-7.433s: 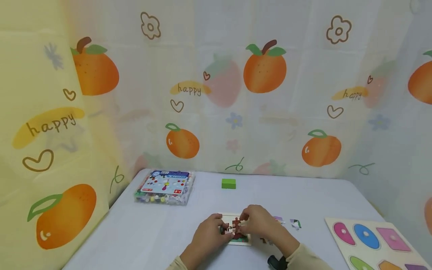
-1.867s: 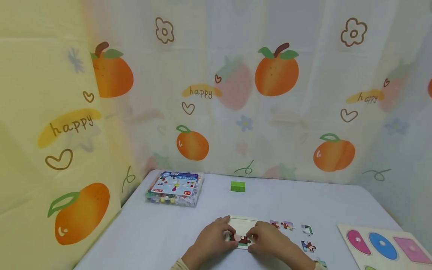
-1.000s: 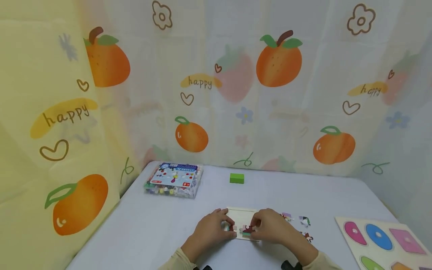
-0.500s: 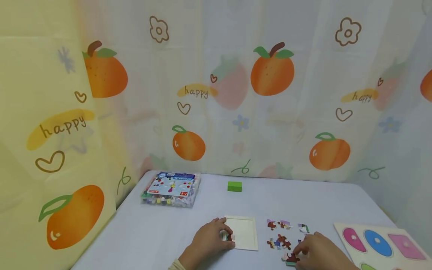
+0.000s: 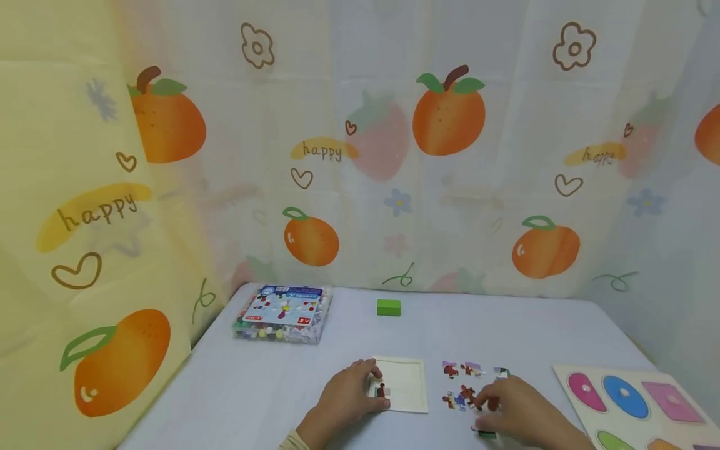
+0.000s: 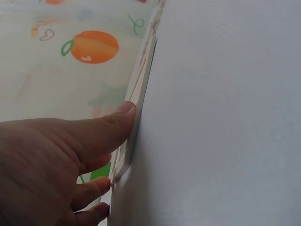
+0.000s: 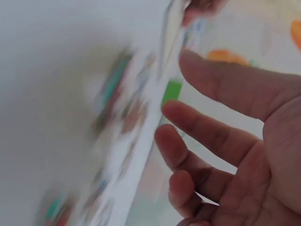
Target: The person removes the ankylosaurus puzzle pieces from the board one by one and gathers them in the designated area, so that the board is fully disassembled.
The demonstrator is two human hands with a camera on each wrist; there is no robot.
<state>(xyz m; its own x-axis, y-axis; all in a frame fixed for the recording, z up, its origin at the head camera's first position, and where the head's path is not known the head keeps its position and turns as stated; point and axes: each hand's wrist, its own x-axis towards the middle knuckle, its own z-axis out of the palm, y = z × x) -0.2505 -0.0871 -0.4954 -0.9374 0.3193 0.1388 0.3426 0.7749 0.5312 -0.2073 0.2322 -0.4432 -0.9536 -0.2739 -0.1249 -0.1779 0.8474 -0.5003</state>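
Note:
My left hand grips the left edge of a small cream puzzle tray, with its thumb on the near edge in the left wrist view. One brown and pink jigsaw piece lies in the tray beside that hand. To the right of the tray, my right hand hovers over loose jigsaw pieces, partly covering some. Its fingers are spread apart and hold nothing in the right wrist view. A green-edged jigsaw piece lies on the table just below its fingertips. The pieces are blurred in that wrist view.
A clear box of beads stands at the back left. A green block sits behind the tray. On the right lies a shape board with coloured knobbed shapes. A fruit-patterned curtain hangs behind the table.
Jigsaw pieces left the tray until one remained. My right hand carried the green-edged piece rightward, let it go among the loose ones and moved slightly up. My left hand stayed on the tray.

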